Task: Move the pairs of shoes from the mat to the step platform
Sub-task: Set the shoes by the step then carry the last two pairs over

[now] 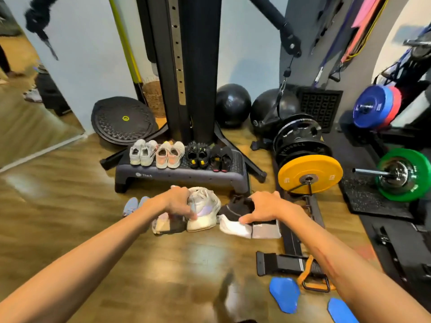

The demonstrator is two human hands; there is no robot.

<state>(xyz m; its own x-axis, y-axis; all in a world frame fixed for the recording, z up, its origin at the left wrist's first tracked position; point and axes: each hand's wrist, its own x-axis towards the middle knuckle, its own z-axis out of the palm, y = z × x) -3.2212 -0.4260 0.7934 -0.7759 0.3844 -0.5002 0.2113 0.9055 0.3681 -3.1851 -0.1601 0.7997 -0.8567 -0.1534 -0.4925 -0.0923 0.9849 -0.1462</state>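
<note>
left hand (pixel 178 201) on white shoe (pixel 204 209), right hand (pixel 265 207) on black shoe (pixel 236 206)

4 pairs (pixel 179 155) on step platform (pixel 182 175) — hands (pixel 178 201) low

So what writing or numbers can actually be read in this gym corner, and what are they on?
"15": printed twice on the yellow weight plate, left and right of its hub.
Logo with lettering on the front of the step platform: too blurred to read.
Raised lettering on the black iron plate: too blurred to read.
</note>
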